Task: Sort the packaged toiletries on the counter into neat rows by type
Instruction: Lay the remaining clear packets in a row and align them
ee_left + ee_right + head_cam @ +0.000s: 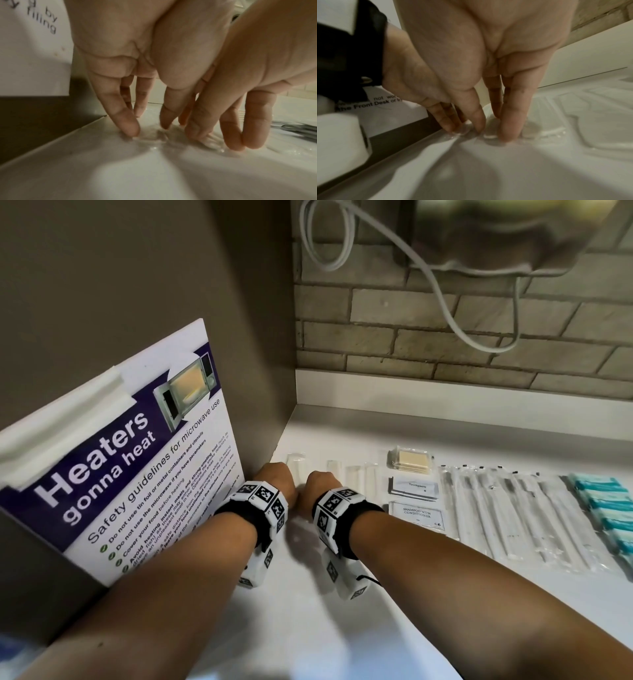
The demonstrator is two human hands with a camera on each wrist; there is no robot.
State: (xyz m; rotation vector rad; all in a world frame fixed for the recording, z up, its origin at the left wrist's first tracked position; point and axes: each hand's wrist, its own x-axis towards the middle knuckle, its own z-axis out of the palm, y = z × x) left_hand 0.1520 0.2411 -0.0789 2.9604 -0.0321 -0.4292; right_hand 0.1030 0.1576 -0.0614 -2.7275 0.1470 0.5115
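Both sets of fingers point straight down and press their tips on a clear plastic packet (154, 136) that lies flat on the white tabletop (342, 628); they are extended, not clenched, and grasp nothing. The left hand (274, 481) and the right hand (320, 486) stand just beside each other, near the tabletop's left edge, and the left wrist view shows their fingers (130, 125) almost touching. The packet is the second in a row of clear packets (352, 474) that runs to the right. Beside this row are a pack of beige pads (411, 461), a toothpaste sachet (415, 486) and a sachet marked shampoo with conditioner (417, 517), one behind the other. Further right lie wrapped toothbrushes (513, 515) in a row, then teal packets (606, 508). A microwave safety poster (130, 460) leans on the grey wall at the left.
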